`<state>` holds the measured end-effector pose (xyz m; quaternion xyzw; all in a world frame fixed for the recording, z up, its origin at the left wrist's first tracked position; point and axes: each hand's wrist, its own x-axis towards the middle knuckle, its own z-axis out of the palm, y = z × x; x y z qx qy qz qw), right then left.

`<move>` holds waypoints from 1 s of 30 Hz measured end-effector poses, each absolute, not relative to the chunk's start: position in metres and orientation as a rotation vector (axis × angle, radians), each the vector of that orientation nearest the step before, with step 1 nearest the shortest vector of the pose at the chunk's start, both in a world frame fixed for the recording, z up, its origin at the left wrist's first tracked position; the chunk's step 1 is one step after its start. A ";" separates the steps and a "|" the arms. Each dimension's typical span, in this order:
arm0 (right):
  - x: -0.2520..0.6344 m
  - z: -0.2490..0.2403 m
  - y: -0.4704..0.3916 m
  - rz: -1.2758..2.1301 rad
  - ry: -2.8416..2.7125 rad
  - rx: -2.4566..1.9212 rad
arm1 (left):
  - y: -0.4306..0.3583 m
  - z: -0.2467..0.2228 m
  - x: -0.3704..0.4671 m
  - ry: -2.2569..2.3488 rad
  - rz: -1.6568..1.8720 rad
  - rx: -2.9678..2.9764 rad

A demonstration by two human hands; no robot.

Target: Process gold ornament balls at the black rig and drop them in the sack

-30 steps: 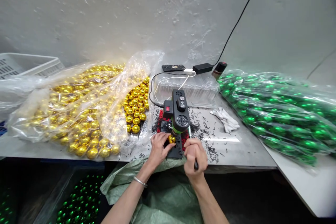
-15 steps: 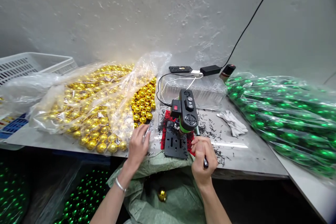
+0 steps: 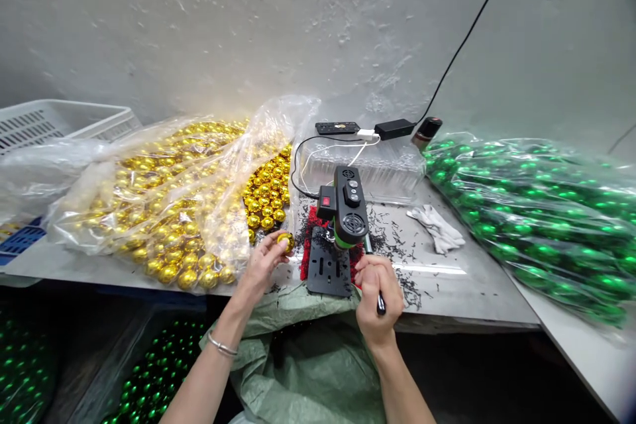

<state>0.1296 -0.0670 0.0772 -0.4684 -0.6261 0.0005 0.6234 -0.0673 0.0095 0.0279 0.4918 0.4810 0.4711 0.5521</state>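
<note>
Between the thumb and fingers of my left hand [image 3: 261, 268] is a shiny gold ball [image 3: 285, 242], held just left of the machine's base. My right hand [image 3: 380, 297] is wrapped round a lever handle [image 3: 381, 305] whose black tip sticks out below the fist. The lever reaches up beside a small black machine [image 3: 350, 205] with round vents, a red switch and a green band. Under its head lies a slotted black plate [image 3: 328, 264] on a red mat [image 3: 305, 258]. More gold balls [image 3: 265, 195] spill from a clear plastic bag [image 3: 173, 192] at the left.
A green sack [image 3: 313, 364] hangs open below the table edge. Black shreds [image 3: 390, 238] litter the metal table around a white glove [image 3: 437, 228]. Bagged green balls [image 3: 536, 218] fill the right side. Behind stand a clear plastic box [image 3: 382, 169], a black adapter [image 3: 395, 128] and a white basket [image 3: 69, 119].
My left hand has taken hold of a gold ball; before, its fingers were apart and without one. The gold ball seen falling by the sack is gone from view. My right hand stays on the handle.
</note>
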 end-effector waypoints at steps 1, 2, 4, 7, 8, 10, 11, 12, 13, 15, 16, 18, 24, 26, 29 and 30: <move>0.130 0.078 -0.067 0.002 -1.437 -1.077 | 0.005 0.027 -0.060 1.108 1.099 1.136; 0.130 0.080 -0.067 0.005 -1.438 -1.079 | 0.000 0.025 -0.052 1.096 1.079 1.127; 0.131 0.084 -0.066 0.011 -1.444 -1.085 | -0.008 0.020 -0.036 1.080 1.013 1.129; 0.132 0.090 -0.066 0.011 -1.466 -1.089 | -0.015 0.009 -0.016 1.059 0.960 1.184; 0.133 0.091 -0.066 0.008 -1.474 -1.089 | -0.016 0.005 -0.011 1.062 0.976 1.255; 0.133 0.091 -0.066 0.004 -1.484 -1.087 | -0.016 -0.001 -0.004 1.096 1.026 1.459; 0.134 0.091 -0.066 0.004 -1.486 -1.084 | -0.016 -0.004 -0.001 1.124 1.045 1.569; 0.134 0.090 -0.066 0.005 -1.491 -1.081 | -0.015 -0.007 0.000 1.159 1.055 1.669; 0.134 0.088 -0.067 0.008 -1.495 -1.079 | -0.014 -0.010 0.001 1.195 1.059 1.751; 0.135 0.086 -0.067 0.012 -1.505 -1.073 | -0.013 -0.015 0.002 1.251 1.067 1.874; 0.135 0.086 -0.067 0.012 -1.509 -1.069 | -0.011 -0.017 0.003 1.266 1.073 1.921; 0.135 0.085 -0.067 0.008 -1.518 -1.062 | -0.009 -0.020 0.004 1.274 1.084 1.993; 0.136 0.086 -0.067 -0.005 -1.541 -1.055 | -0.003 -0.022 0.008 1.257 1.064 2.134; 0.136 0.086 -0.068 -0.009 -1.542 -1.062 | -0.003 -0.020 0.008 1.232 1.035 2.161; 0.135 0.086 -0.068 -0.015 -1.538 -1.072 | -0.001 -0.019 0.008 1.202 1.017 2.157; 0.135 0.085 -0.068 -0.017 -1.535 -1.074 | 0.000 -0.019 0.008 1.189 1.019 2.148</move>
